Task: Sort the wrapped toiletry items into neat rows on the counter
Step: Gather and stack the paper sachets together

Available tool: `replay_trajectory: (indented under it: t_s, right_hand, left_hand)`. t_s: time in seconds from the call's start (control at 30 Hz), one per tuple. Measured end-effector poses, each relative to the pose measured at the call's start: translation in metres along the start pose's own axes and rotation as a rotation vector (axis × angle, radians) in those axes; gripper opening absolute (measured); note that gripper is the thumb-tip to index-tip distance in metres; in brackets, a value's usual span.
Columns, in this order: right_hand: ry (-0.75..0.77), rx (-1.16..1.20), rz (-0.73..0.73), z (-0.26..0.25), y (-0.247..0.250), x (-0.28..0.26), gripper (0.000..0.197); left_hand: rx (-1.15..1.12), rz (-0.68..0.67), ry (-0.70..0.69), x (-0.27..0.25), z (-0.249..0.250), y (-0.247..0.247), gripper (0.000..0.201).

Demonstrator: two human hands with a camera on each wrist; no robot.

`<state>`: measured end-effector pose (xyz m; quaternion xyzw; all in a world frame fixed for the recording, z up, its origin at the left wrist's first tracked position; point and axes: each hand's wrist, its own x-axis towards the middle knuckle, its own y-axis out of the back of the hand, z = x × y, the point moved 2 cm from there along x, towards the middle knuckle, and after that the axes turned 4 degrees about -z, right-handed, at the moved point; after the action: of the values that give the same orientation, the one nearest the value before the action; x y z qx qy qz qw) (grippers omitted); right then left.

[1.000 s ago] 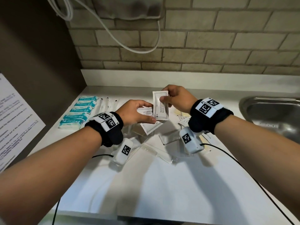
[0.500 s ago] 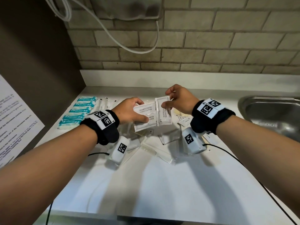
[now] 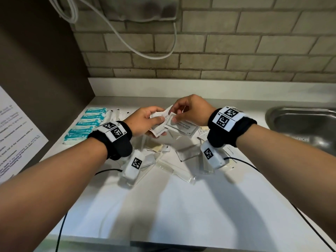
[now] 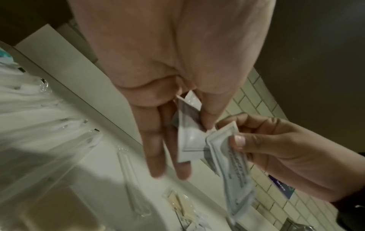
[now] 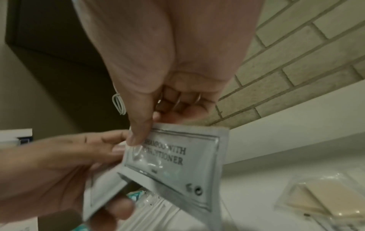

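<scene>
Presumably to square them for one row, the left hand (image 3: 143,120) pinches a sachet stack (image 3: 157,127). The right hand (image 3: 190,110) pinches another sachet (image 3: 183,126) at its corner, overlapping the stack above the counter (image 3: 181,206).

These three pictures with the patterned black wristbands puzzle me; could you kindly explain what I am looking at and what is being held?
No machine here: a person works with bare hands, wearing cameras. The wide picture comes from a head camera looking down at a white counter; the two close ones come from cameras strapped under each wrist, looking along the fingers. The left hand grips a small stack of white sachets. The right hand pinches one more sachet, printed with the words shampoo and conditioner, by its corner. On the counter, teal packets already lie in a row at the left, clear-wrapped items sit in a loose pile below the hands, and a steel sink is at the right.
</scene>
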<state>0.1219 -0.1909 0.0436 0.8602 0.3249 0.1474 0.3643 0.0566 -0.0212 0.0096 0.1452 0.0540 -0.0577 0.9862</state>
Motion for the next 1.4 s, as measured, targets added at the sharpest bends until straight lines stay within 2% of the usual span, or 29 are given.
replay_trajectory:
  t_s: [0.1, 0.17, 0.3, 0.47, 0.53, 0.63, 0.67, 0.73, 0.8, 0.87, 0.9, 0.97, 1.03, 1.23, 1.4]
  right_hand:
    - [0.025, -0.077, 0.098, -0.003, -0.002, 0.004, 0.024]
    - [0.043, -0.086, 0.1, -0.008, -0.006, 0.006, 0.024]
    - [0.078, -0.086, 0.073, -0.014, -0.016, 0.009, 0.016]
    - [0.096, 0.143, -0.049, -0.011, -0.02, 0.006, 0.016]
    - [0.116, 0.186, 0.003, -0.005, -0.021, 0.007, 0.012]
    - [0.085, 0.044, 0.128, 0.009, -0.02, 0.007, 0.015]
    - [0.062, -0.054, 0.094, 0.014, -0.021, 0.006, 0.015]
    - [-0.022, -0.283, -0.133, 0.025, -0.03, 0.0, 0.015]
    - [-0.103, -0.576, -0.388, 0.035, -0.048, -0.008, 0.036]
    - [-0.12, -0.807, -0.488, 0.045, -0.066, -0.013, 0.053]
    - [-0.117, -0.843, -0.471, 0.05, -0.071, -0.013, 0.052]
    - [-0.104, -0.825, -0.433, 0.054, -0.079, -0.01, 0.039]
    - [-0.113, -0.804, -0.459, 0.052, -0.079, -0.009, 0.026]
    - [-0.143, -0.733, -0.516, 0.045, -0.077, 0.001, 0.027]
    - [-0.087, -0.519, -0.367, 0.02, -0.061, 0.009, 0.013]
  left_hand:
    - [-0.1, -0.02, 0.027, -0.002, 0.008, -0.008, 0.023]
    - [-0.131, -0.018, 0.036, 0.0, 0.011, -0.01, 0.026]
    - [-0.111, -0.078, 0.083, 0.0, 0.012, -0.01, 0.03]
    - [0.048, -0.111, 0.063, -0.002, 0.002, -0.009, 0.046]
    - [0.054, -0.082, 0.076, -0.002, -0.004, -0.005, 0.044]
    - [0.075, -0.023, 0.117, -0.005, -0.012, 0.005, 0.039]
    - [0.095, -0.004, 0.131, -0.006, -0.013, 0.008, 0.039]
    - [0.098, 0.023, 0.15, -0.008, -0.014, 0.014, 0.041]
    - [0.06, 0.036, 0.159, -0.01, -0.014, 0.018, 0.043]
    - [0.039, 0.045, 0.156, -0.013, -0.015, 0.021, 0.044]
    - [0.045, 0.05, 0.153, -0.012, -0.016, 0.022, 0.044]
    - [0.057, 0.07, 0.154, -0.017, -0.021, 0.028, 0.043]
    - [0.076, 0.075, 0.165, -0.019, -0.026, 0.032, 0.042]
    - [0.082, 0.106, 0.161, -0.025, -0.032, 0.042, 0.038]
    - [0.095, 0.142, 0.169, -0.032, -0.034, 0.051, 0.037]
